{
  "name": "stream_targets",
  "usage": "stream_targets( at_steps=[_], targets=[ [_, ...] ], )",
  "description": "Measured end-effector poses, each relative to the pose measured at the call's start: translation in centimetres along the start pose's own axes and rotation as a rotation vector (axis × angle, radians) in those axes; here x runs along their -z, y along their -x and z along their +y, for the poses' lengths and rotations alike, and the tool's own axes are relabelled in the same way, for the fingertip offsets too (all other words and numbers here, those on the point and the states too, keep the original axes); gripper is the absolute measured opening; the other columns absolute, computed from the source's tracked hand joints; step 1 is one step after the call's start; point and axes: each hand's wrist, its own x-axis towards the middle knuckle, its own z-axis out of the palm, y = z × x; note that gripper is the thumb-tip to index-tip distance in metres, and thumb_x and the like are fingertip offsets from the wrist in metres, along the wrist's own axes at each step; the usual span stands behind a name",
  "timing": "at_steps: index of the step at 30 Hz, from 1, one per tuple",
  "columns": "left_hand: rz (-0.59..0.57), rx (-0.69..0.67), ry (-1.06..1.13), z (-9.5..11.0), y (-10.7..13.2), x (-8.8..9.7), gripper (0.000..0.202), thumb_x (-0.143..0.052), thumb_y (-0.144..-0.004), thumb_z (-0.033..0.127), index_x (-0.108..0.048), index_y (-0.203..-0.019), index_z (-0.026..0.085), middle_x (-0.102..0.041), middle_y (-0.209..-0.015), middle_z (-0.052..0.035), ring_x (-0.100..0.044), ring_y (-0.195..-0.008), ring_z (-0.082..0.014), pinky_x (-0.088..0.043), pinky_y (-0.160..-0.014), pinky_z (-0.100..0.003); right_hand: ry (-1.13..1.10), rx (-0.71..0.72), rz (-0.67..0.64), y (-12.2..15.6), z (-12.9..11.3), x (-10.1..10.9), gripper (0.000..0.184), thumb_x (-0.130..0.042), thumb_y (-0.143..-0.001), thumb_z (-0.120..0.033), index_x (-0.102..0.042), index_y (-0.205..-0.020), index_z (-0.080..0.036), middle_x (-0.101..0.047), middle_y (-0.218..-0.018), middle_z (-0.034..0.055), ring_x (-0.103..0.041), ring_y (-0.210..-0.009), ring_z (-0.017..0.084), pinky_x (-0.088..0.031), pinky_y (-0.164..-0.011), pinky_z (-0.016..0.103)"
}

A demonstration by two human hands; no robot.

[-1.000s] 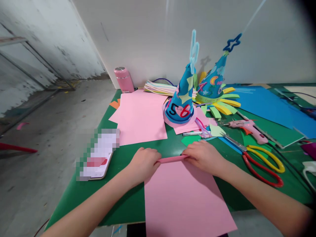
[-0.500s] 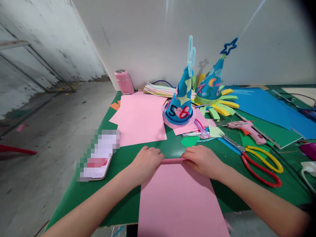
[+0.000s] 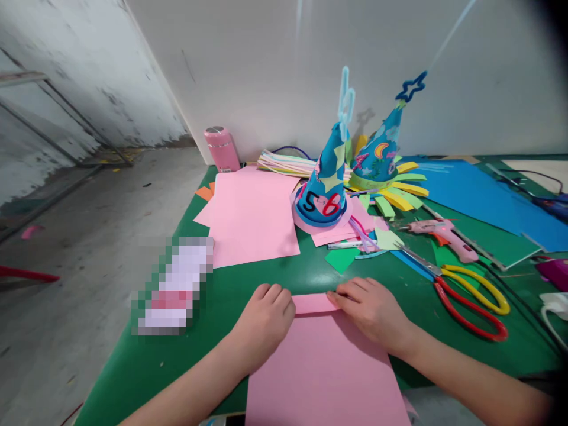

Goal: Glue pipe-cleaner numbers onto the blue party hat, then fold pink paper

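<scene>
A sheet of pink paper lies in front of me and hangs over the near table edge. Its far end is turned over into a narrow folded strip. My left hand has its fingers curled over the strip's left end; the fingertips are hidden from above. On the other end, my right hand pinches the fold, with thumb and forefinger close together. Beyond the hands stand a blue cone party hat with a 5 and a 6 on it and a second blue hat topped by a star.
Red-and-yellow-handled scissors and a pink glue gun with a cord lie to the right. More pink sheets and a blurred-out phone are at left. A pink flask stands at the back, blue sheets at far right.
The turned-over strip at the paper's far end has become wider and flatter. Both hands have moved slightly toward me, still holding the fold.
</scene>
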Motion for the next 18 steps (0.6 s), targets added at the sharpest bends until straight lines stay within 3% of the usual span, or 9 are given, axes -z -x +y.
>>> stream_targets(
  at_steps=[11, 18],
  targets=[
    [0.097, -0.001, 0.023, -0.2, 1.4, -1.0, 0.032, -0.036, -0.079, 0.003, -0.055, -0.103, 0.009, -0.057, -0.094, -0.0121, -0.047, -0.091, -0.0232, -0.038, -0.079, -0.04, -0.069, -0.13, -0.06, 1.0, -1.3, 0.6, 0.034, -0.043, -0.083, -0.011, -0.053, -0.114, -0.022, -0.058, -0.093, 0.0059, -0.048, -0.083, 0.018, -0.031, -0.069, 0.03],
    [0.115, 0.017, 0.021, -0.3, 2.6, -1.9, 0.038, -0.034, -0.079, 0.003, -0.052, -0.112, 0.009, -0.055, -0.112, -0.013, -0.044, -0.104, -0.0244, -0.034, -0.089, -0.042, -0.103, -0.091, -0.02, 1.0, -0.9, 0.5, 0.035, -0.042, -0.083, -0.012, -0.053, -0.114, -0.021, -0.059, -0.093, 0.0066, -0.048, -0.084, 0.018, -0.033, -0.073, 0.031]
  ],
)
